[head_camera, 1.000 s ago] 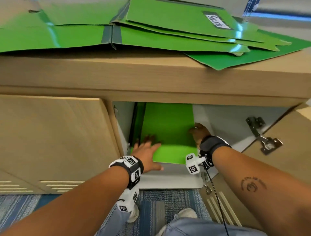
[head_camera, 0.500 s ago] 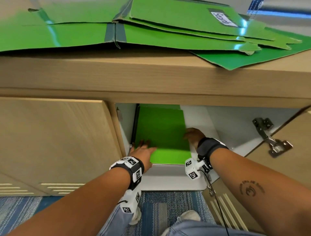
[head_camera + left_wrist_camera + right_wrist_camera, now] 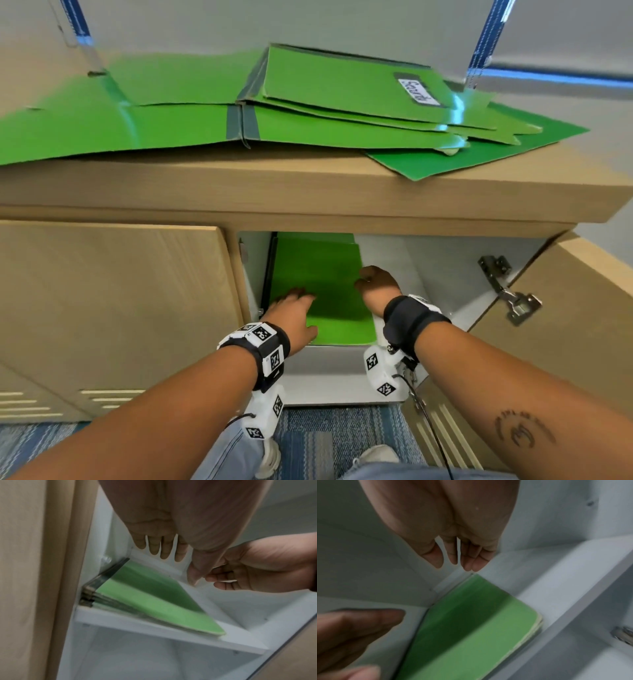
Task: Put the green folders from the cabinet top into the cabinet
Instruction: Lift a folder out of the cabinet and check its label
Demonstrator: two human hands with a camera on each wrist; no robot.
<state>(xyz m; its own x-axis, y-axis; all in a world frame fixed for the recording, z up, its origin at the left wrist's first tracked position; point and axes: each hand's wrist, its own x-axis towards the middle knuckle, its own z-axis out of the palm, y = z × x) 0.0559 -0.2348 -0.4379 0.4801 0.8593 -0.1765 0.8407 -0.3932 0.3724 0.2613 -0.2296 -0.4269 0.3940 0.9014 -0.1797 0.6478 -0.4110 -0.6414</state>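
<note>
Lying flat at lower centre of frame, shelved folders [image 3: 318, 274], long axis running inward, between loose-fingered left hand [image 3: 294, 315] and right hand [image 3: 378, 286], neither gripping.

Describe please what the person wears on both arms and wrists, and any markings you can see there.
Both forearms are bare, with no sleeves. The left wrist carries a black band with white blocks bearing black-and-white square code markers; a white marked unit hangs below it. The right wrist has a plain black strap, a white marked block under it, and a thin black cable trailing down. The right forearm shows a dark tattoo.
</note>
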